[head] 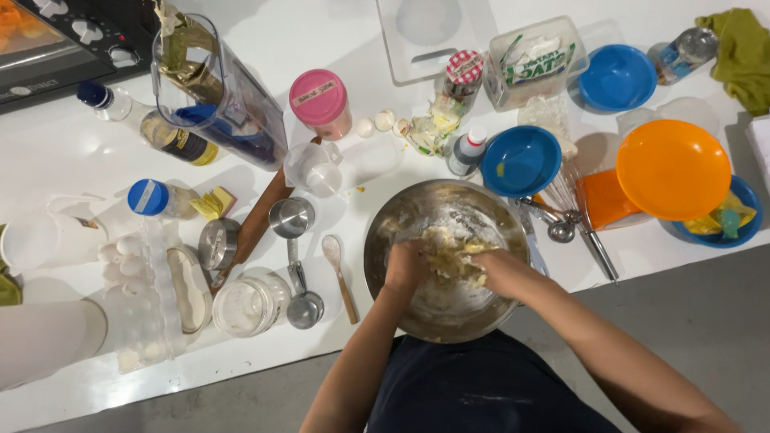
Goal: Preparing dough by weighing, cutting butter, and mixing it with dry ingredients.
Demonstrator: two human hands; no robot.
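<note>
Both hands down in the steel mixing bowl point(446, 258) at the table's near edge: left hand point(403, 267) and right hand point(491, 269) closed into the pale, lumpy dough point(451, 255), fingers sunk in it. Left of the bowl, a wooden spoon point(340, 275) and steel measuring cups point(293, 220). Behind, a pink-lidded round tub point(320, 99) with a pale label strip, a red-checked jar lid point(464, 66), a clear box point(536, 59) holding a green-and-white packet. Right, an orange bowl point(672, 169).

A kitchen: a white counter point(72, 144) crowded with a steel mixing bowl point(401, 220), measuring cups point(291, 216), eggs point(120, 248), a whisk point(581, 216), coloured bowls point(674, 168) and a toaster oven point(64, 40).
</note>
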